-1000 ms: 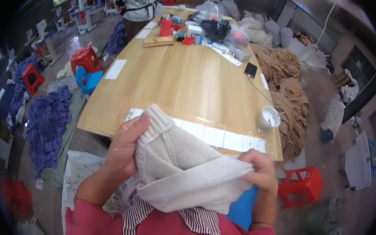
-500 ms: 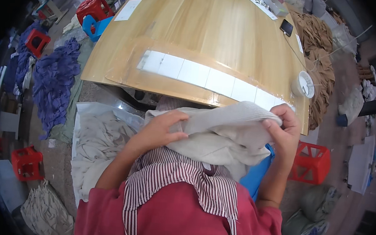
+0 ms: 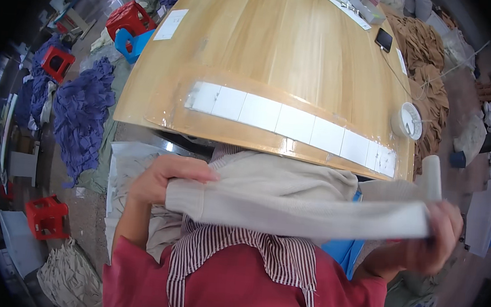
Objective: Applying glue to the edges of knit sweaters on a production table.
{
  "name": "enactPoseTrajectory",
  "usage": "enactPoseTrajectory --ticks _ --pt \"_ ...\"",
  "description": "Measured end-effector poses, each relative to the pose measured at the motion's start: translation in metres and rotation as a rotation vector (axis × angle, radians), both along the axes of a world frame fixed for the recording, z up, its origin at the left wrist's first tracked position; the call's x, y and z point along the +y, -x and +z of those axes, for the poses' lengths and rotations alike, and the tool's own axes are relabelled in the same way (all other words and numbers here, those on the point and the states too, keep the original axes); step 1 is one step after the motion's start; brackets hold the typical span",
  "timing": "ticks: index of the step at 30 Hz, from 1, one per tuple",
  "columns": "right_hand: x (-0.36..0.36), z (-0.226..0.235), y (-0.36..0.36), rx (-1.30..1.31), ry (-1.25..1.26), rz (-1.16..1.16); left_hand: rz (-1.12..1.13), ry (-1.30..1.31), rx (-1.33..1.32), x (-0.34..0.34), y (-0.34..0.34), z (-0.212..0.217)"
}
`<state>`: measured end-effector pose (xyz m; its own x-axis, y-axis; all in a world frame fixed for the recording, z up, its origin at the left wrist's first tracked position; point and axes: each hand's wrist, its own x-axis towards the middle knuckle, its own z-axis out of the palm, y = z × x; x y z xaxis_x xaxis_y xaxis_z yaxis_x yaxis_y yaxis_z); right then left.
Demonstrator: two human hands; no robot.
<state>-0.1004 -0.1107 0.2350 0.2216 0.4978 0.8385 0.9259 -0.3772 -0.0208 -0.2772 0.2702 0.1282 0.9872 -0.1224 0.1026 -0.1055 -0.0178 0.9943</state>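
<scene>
An off-white knitted garment (image 3: 304, 214) is drawn out sideways across my lap, just in front of the table edge. A long sleeve-like strip of it spans between my hands, smeared by motion. My left hand (image 3: 163, 177) is closed on its left end, beside a ribbed, cuff-like band. Far to the right, my right hand (image 3: 445, 235) grips the other end; its fingers are blurred. A pale, narrow end of fabric sticks up beside the right hand. More of the garment lies bunched behind the strip, over my striped apron (image 3: 244, 246).
The wooden table (image 3: 231, 43) ahead carries a row of white rectangles, a phone (image 3: 383, 40) and a white tub (image 3: 407, 121). Pale fabric (image 3: 123, 164) is heaped at my left. Purple cloth (image 3: 82, 114) and red stools (image 3: 47, 217) stand farther left; brown cloth (image 3: 429, 87) lies right.
My hands have moved apart, the right one swinging outward to the right and the left shifting left. The garment, bunched before, is now stretched lengthwise between them.
</scene>
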Motion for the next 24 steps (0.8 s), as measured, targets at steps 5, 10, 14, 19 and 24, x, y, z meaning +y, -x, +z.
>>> enactPoseTrajectory --ticks 5,10,14,19,24 --pt "0.018 -0.105 -0.058 0.964 0.527 -0.081 0.674 0.487 0.237 0.01 -0.014 -0.081" --pt "-0.018 -0.158 -0.074 1.387 0.66 0.12 0.584 0.594 0.306 0.052 -0.043 -0.093" --pt "-0.041 -0.173 -0.096 1.902 0.334 0.374 0.5 0.603 0.41 0.072 -0.056 -0.096" --pt "-0.02 -0.18 -0.125 1.717 -0.338 0.127 0.499 0.393 0.492 0.063 -0.065 -0.094" --pt "0.011 -0.219 -0.139 1.456 -0.236 -0.033 0.734 0.163 0.378 0.06 -0.081 -0.106"
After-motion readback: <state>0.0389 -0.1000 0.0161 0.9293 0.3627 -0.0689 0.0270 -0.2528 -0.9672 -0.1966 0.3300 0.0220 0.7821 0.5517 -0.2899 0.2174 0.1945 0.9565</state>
